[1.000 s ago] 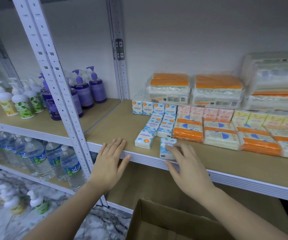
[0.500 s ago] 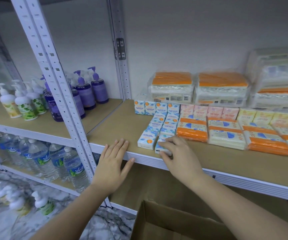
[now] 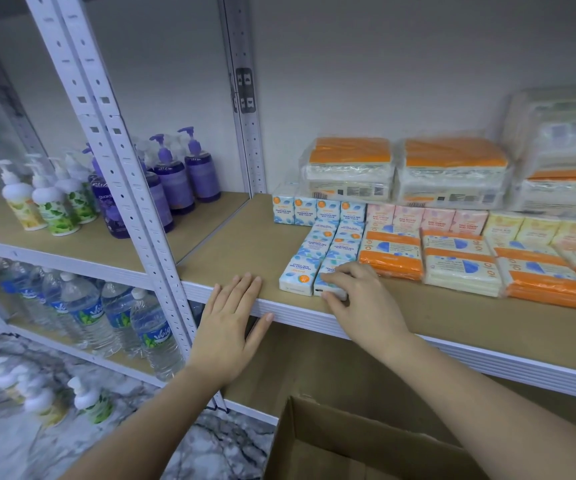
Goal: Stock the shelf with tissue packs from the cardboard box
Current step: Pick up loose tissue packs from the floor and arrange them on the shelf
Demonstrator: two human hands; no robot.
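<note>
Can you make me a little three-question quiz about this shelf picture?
1. True or false: the left hand lies flat on the shelf edge.
2. What does the right hand hold? A bottle, B tissue pack, C box.
3. Fill in: the soap bottles behind the post are ____ coloured.

Key: 1 true. 2 B, the tissue pack. 3 purple.

The left hand (image 3: 228, 327) lies flat, fingers straight and together, thumb spread. The right hand (image 3: 359, 301) reaches forward from a bare forearm, fingers curled, thumb low, pinching a pack (image 3: 324, 285).
</note>
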